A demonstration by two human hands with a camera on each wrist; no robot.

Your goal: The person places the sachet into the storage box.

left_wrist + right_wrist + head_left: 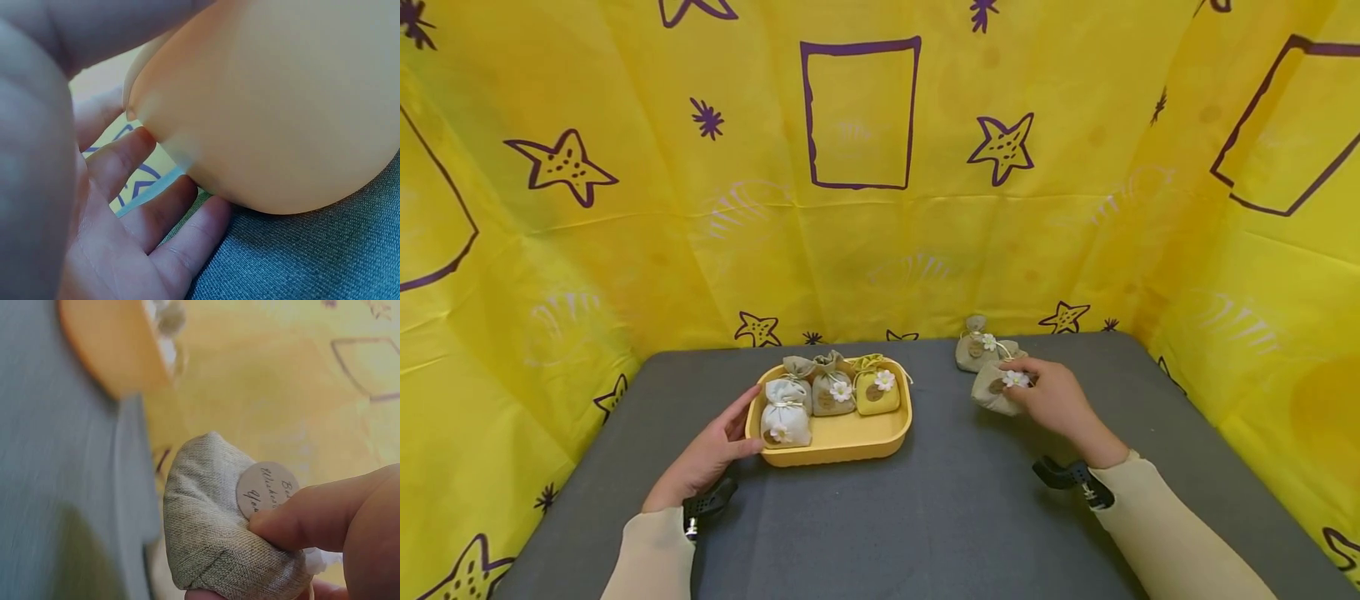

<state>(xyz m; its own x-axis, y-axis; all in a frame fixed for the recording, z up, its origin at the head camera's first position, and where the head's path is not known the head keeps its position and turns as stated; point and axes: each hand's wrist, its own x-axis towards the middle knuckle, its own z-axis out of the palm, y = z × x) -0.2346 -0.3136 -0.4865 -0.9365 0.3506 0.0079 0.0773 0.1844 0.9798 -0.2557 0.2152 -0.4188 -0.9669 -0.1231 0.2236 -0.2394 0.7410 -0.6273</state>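
My right hand (1060, 404) pinches a beige linen drawstring pouch (212, 519) with a round paper label and a white flower, thumb on its front. The pouch is raised, tilted, in front of another beige pouch (976, 352) at the back right; part of one more shows behind the hand. My left hand (718, 446) holds the left end of a yellow oval tub (850, 454), thumb at the near side, fingers along the outer wall (269, 125). Inside the tub are a pale grey pouch (786, 414), a yellow pouch (877, 393) and brownish pouches (832, 392).
A grey cloth-covered table (925, 517) lies under everything. Yellow fabric walls (865, 250) with purple drawings stand close behind the table and along both sides. The yellow pouch's loose cord hangs over the tub's right rim.
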